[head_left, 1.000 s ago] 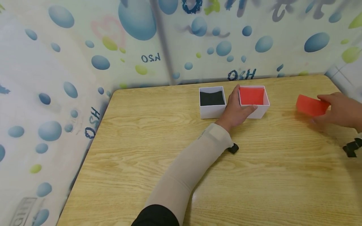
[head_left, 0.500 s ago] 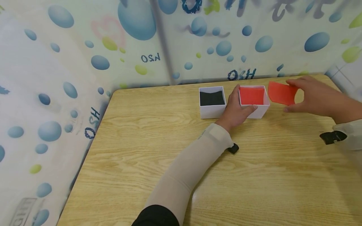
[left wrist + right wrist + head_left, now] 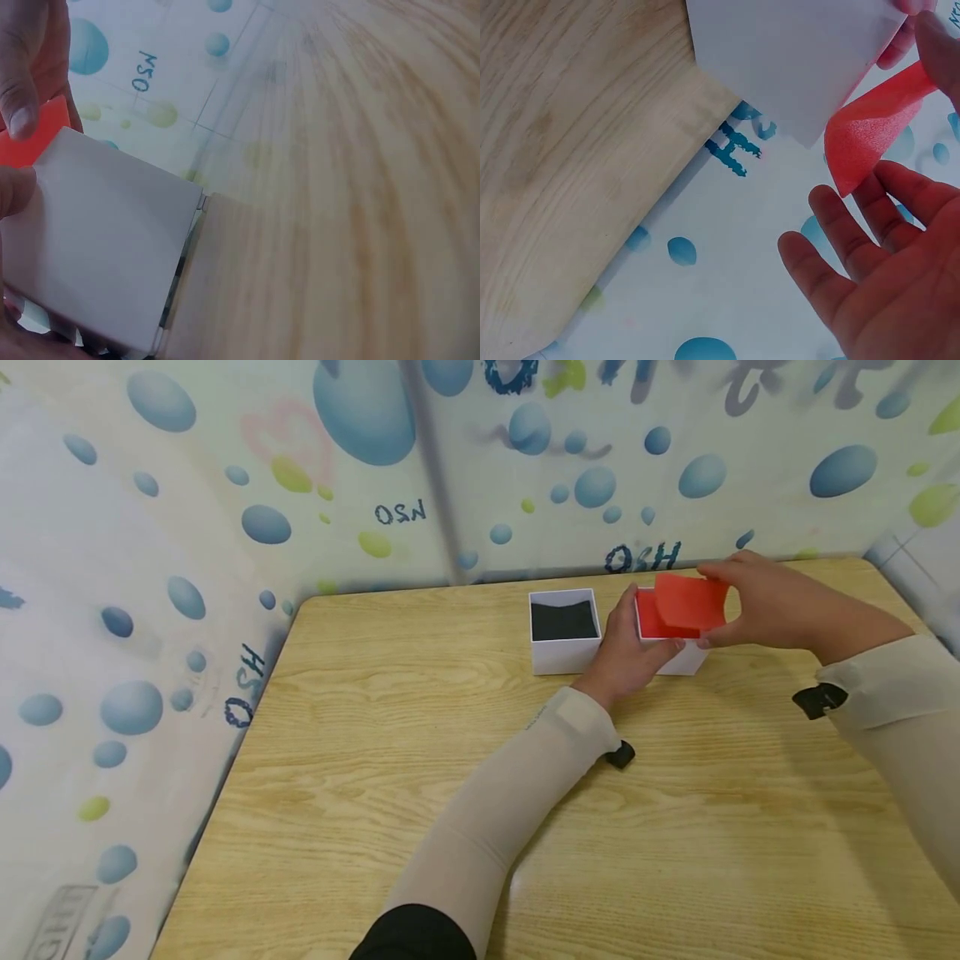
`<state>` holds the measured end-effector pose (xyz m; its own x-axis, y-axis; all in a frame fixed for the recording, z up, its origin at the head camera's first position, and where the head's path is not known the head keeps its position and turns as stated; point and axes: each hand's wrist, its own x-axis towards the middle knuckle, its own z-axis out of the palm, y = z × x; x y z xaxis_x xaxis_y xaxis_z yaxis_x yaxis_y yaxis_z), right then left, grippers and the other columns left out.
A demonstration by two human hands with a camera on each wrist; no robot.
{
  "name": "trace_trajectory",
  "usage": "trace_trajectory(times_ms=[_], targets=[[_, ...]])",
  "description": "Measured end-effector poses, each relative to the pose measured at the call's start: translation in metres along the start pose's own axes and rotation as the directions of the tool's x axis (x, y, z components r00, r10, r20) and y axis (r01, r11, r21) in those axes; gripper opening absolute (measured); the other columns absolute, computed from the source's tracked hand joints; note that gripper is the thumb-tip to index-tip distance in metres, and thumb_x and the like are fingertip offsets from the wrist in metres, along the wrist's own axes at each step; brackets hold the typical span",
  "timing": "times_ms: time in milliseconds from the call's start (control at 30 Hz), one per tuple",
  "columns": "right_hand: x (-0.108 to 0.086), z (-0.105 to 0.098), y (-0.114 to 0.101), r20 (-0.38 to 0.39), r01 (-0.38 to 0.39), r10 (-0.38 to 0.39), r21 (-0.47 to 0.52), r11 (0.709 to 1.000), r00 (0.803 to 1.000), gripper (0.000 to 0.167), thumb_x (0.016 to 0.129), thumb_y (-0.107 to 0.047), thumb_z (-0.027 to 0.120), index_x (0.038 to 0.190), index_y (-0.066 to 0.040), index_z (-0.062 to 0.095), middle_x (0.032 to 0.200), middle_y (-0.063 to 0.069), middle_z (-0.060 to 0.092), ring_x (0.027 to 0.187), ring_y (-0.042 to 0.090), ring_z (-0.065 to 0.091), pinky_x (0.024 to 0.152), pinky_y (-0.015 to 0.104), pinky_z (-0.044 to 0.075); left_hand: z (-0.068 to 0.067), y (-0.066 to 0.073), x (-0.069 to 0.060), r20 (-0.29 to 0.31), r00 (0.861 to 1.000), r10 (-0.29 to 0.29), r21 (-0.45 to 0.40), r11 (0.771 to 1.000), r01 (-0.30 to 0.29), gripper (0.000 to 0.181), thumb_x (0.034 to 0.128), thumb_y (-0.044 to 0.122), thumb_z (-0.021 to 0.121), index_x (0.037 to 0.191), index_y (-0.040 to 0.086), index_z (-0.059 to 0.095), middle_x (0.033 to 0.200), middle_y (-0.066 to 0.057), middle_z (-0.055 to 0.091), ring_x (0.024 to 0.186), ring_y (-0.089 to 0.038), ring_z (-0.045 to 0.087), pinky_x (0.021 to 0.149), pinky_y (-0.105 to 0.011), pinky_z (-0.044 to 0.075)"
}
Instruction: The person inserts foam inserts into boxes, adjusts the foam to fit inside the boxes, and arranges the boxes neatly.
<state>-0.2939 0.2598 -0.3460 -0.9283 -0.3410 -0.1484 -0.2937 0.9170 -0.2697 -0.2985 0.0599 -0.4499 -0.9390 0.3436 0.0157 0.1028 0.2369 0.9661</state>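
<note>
My left hand (image 3: 624, 650) grips a small open-topped white box (image 3: 681, 666) from its left side, the thumb over its front. Red sheets (image 3: 647, 614) show inside that box. Above the opening my right hand (image 3: 780, 610) pinches a thin red sheet (image 3: 688, 602) by its right side, between thumb and fingers. In the right wrist view the held sheet (image 3: 870, 139) looks bent, close to the white box wall (image 3: 787, 64). The left wrist view has the box's side (image 3: 105, 232) large, with a corner of red (image 3: 45, 131) behind it. Whether the sheet touches the box's contents, I cannot tell.
A second white box (image 3: 566, 657) stands just left of my left hand, with black sheets (image 3: 562, 620) in it. Both boxes are near the back of a wooden table (image 3: 375, 735). A wall covering with blue bubbles (image 3: 363, 410) rises behind and at the left.
My right hand has carried the red sheet leftward from the table's right side to over the box with red sheets. The left hand and both boxes have stayed in place.
</note>
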Motion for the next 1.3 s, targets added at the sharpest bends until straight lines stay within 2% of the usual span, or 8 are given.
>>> trace_trajectory(times_ms=[333,567,733,833,967,1067,1167,1300], targets=[[0.009,-0.004,-0.012,0.039,0.012,-0.012,-0.014,1.0,0.999,0.108,0.08,-0.031,0.093,0.16,0.005,0.032,0.144,0.032,0.044,0.123,0.051,0.05,0.091,0.063,0.058,-0.001,0.002,0.0,0.0,1.0,-0.007,-0.011,1.0,0.007,0.102,0.094,0.023,0.082,0.167,0.036,0.012,0.159,0.014,0.037,0.139,-0.005,0.041,0.111,-0.029,0.049],[0.015,-0.003,-0.016,0.053,0.011,-0.009,-0.031,0.999,0.999,0.112,0.08,-0.039,0.093,0.161,0.005,0.03,0.147,0.033,0.042,0.126,0.052,0.048,0.095,0.065,0.056,-0.001,0.0,0.004,0.008,0.997,0.078,-0.043,0.996,-0.078,0.087,0.0937,0.023,0.082,0.159,0.037,0.027,0.149,0.016,0.044,0.133,0.0,0.043,0.105,-0.023,0.05],[0.015,-0.001,-0.018,0.059,0.006,-0.005,-0.025,1.0,0.998,0.117,0.079,-0.04,0.094,0.162,0.006,0.026,0.152,0.034,0.038,0.129,0.054,0.046,0.096,0.066,0.055,-0.001,-0.001,0.006,0.006,0.996,0.088,-0.044,0.995,-0.087,0.086,0.0924,0.023,0.083,0.156,0.038,0.029,0.145,0.018,0.046,0.13,0.002,0.044,0.101,-0.02,0.051],[0.012,0.002,-0.02,0.055,0.027,-0.025,-0.038,0.999,0.998,0.119,0.079,-0.041,0.093,0.163,0.006,0.023,0.157,0.034,0.034,0.134,0.055,0.042,0.098,0.068,0.053,0.0,-0.002,0.008,0.011,0.994,0.112,-0.054,0.992,-0.112,0.083,0.092,0.019,0.084,0.154,0.036,0.031,0.143,0.018,0.049,0.128,0.004,0.045,0.1,-0.019,0.052],[0.002,0.008,-0.027,0.044,0.094,-0.09,-0.092,0.991,0.995,0.114,0.082,-0.042,0.091,0.162,0.008,0.026,0.163,0.034,0.031,0.143,0.057,0.035,0.105,0.071,0.046,0.0,-0.003,0.009,0.012,0.989,0.145,-0.046,0.988,-0.144,0.081,0.0932,0.017,0.082,0.154,0.034,0.032,0.144,0.018,0.05,0.129,0.005,0.046,0.103,-0.018,0.049],[-0.005,0.014,-0.032,0.066,0.122,-0.115,-0.127,0.984,0.991,0.111,0.084,-0.044,0.088,0.162,0.007,0.028,0.165,0.033,0.03,0.148,0.057,0.03,0.114,0.075,0.033,-0.001,-0.003,0.008,0.006,0.992,0.123,-0.011,0.992,-0.123,0.086,0.0946,0.02,0.081,0.159,0.034,0.027,0.149,0.018,0.047,0.134,0.003,0.042,0.108,-0.02,0.046],[-0.01,0.02,-0.035,0.1,0.133,-0.119,-0.149,0.98,0.988,0.111,0.084,-0.046,0.088,0.162,0.007,0.029,0.166,0.033,0.029,0.151,0.057,0.027,0.116,0.078,0.022,-0.001,-0.003,0.006,0.003,0.994,0.106,0.006,0.994,-0.106,0.087,0.0954,0.023,0.08,0.162,0.035,0.024,0.151,0.018,0.044,0.137,0.002,0.04,0.111,-0.022,0.045],[-0.014,0.029,-0.037,0.112,0.151,-0.132,-0.174,0.973,0.985,0.108,0.083,-0.045,0.089,0.159,0.009,0.035,0.166,0.034,0.03,0.152,0.055,0.028,0.116,0.08,0.021,-0.001,-0.003,0.004,0.002,0.994,0.109,0.0,0.994,-0.109,0.085,0.0961,0.024,0.079,0.161,0.034,0.026,0.15,0.017,0.045,0.137,0.002,0.04,0.112,-0.022,0.044]])
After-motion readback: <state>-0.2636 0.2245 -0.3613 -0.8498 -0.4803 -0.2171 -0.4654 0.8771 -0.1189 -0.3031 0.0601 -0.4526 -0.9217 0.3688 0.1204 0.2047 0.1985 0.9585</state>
